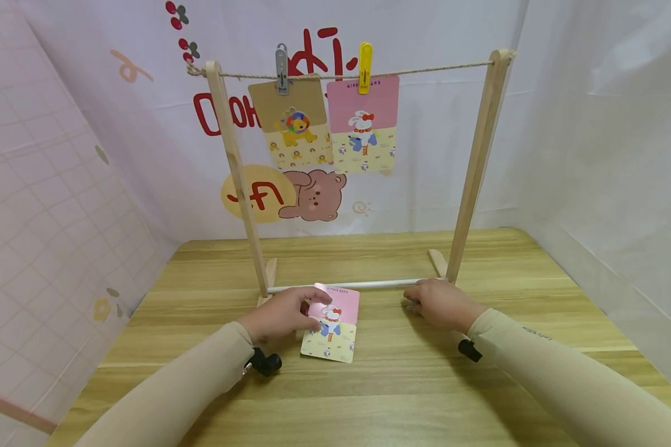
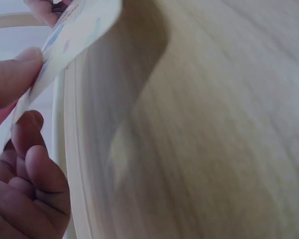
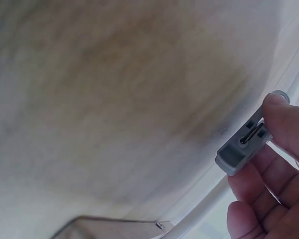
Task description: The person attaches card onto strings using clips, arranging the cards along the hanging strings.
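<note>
My left hand (image 1: 282,313) pinches a pink-and-yellow card (image 1: 338,341) with a bunny picture, thumb on its face and fingers behind. In the left wrist view, the card (image 2: 79,37) is tilted above the tabletop. My right hand (image 1: 444,304) is by the foot of the rack's right post. Its thumb and fingers pinch a small grey clothespin (image 3: 239,152), clearest in the right wrist view. From the twine (image 1: 430,71) hang a brown lion card (image 1: 293,139), clipped by a grey clothespin (image 1: 282,69), and a bunny card (image 1: 363,146), clipped by a yellow clothespin (image 1: 365,68).
The wooden rack has a left post (image 1: 236,167), a right post (image 1: 475,174) and a white lower rod (image 1: 391,284) between them. It stands on a wood-grain table (image 1: 335,410). Behind it hangs a white printed cloth (image 1: 414,205).
</note>
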The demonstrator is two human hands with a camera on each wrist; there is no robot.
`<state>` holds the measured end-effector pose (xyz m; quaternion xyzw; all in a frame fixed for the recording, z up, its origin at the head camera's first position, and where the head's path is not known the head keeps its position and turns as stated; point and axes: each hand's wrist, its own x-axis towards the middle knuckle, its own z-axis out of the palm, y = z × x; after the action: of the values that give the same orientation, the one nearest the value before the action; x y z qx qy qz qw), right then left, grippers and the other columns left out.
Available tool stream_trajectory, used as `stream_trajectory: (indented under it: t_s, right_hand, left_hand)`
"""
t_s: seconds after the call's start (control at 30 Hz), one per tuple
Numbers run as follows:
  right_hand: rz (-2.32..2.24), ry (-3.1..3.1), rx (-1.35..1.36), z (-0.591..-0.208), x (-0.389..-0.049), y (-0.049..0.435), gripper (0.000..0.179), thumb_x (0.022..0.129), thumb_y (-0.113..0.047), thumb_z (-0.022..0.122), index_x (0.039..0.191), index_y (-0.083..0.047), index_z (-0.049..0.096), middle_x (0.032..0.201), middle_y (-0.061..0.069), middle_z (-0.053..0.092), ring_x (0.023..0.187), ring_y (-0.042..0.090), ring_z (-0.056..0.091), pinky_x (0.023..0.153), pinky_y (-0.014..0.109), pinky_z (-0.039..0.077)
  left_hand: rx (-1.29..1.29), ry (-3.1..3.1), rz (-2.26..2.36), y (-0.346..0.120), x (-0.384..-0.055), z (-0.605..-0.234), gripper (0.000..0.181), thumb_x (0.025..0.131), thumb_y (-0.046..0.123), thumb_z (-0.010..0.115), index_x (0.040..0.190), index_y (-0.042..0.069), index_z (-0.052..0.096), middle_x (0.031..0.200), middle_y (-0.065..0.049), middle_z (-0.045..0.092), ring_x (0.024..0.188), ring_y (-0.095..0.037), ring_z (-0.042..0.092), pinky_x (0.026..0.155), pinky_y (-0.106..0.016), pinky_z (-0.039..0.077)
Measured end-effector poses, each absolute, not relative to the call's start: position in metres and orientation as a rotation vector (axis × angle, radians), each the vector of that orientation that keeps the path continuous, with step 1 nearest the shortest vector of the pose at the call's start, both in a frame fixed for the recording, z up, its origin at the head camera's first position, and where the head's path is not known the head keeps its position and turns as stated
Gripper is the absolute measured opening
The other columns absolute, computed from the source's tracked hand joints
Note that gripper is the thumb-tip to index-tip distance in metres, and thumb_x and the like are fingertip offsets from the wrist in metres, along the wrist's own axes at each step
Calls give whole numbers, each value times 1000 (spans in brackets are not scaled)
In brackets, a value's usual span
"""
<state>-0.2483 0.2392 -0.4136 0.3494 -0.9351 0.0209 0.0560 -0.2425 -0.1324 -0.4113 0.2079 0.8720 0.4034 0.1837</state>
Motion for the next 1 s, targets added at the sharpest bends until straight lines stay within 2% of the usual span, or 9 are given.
stream_trajectory:
  t_s: [0.23, 0.37, 0.6, 0.77, 1.0]
  right_hand:
    - [295, -2936, 1007, -409, -248, 236, 7, 98, -13, 75, 102, -13, 69, 87, -2, 67, 73, 7, 53, 67, 28, 48]
    - [448, -2938, 990, -408, -248, 234, 16, 96, -10, 76, 112, -11, 72, 92, -2, 70, 78, 7, 58, 70, 29, 52]
    - [556, -2929, 969, -408, -251, 234, 22, 95, -12, 78, 116, -9, 72, 93, -5, 69, 79, 6, 60, 68, 26, 51]
    - [579, -2917, 969, -405, -249, 231, 24, 95, -11, 78, 118, -7, 73, 96, -3, 72, 82, 6, 64, 71, 27, 54]
    - [636, -2870, 990, -402, -247, 230, 18, 96, -11, 76, 113, -7, 72, 92, -6, 71, 82, 4, 65, 71, 27, 55]
  left_hand:
    - [554, 2425, 1265, -129, -243, -408, 39, 91, 18, 84, 127, 26, 72, 104, -4, 66, 91, -20, 57, 74, -29, 48]
    - [534, 2400, 1329, -128, -242, -407, 35, 93, 17, 81, 126, 25, 72, 111, -2, 68, 93, -21, 59, 79, -31, 50]
    - [520, 2379, 1381, -127, -242, -407, 34, 94, 17, 80, 126, 24, 71, 122, -1, 69, 97, -22, 63, 85, -34, 53]
    - [520, 2384, 1400, -126, -243, -408, 32, 95, 18, 79, 125, 24, 71, 120, 0, 69, 97, -22, 63, 84, -34, 53]
    - [492, 2391, 1430, -124, -242, -408, 30, 95, 21, 79, 123, 25, 71, 120, 0, 69, 96, -23, 61, 83, -35, 51]
